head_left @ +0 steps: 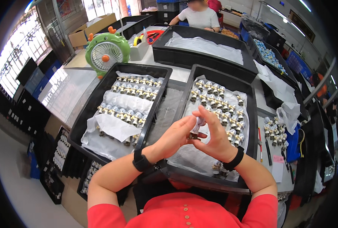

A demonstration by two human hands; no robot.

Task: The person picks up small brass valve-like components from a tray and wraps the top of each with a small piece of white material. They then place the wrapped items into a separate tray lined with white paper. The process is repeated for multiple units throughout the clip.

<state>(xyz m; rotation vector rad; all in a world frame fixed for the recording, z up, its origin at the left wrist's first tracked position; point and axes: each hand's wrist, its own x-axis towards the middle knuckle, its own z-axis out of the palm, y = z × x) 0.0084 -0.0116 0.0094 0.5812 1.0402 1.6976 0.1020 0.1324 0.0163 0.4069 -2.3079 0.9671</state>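
Observation:
A small figurine (pixel 196 125) with a pale top and a dark brown base is held upright over the right-hand tray. My left hand (pixel 177 136) pinches it from the left, thumb and fingers pressed to its side. My right hand (pixel 215 138) curls round it, with the forefinger near its top and the thumb at its base. Its front is partly hidden by my fingers. Beneath my hands, the black tray (pixel 252 114) is lined with white paper and bears rows of similar white, grey and gold figurines (pixel 218 102). A few more stand near its front edge, close to my right wrist.
Left of it, another black tray (pixel 86 117) holds figurine rows under paper sheets (pixel 117 127). Behind stand a green fan (pixel 107 53), a tape dispenser (pixel 139 47) and a paper-lined tray (pixel 207 62). Brushes (pixel 268 152) and loose figurines (pixel 275 131) lie at right. A person (pixel 199 17) sits opposite.

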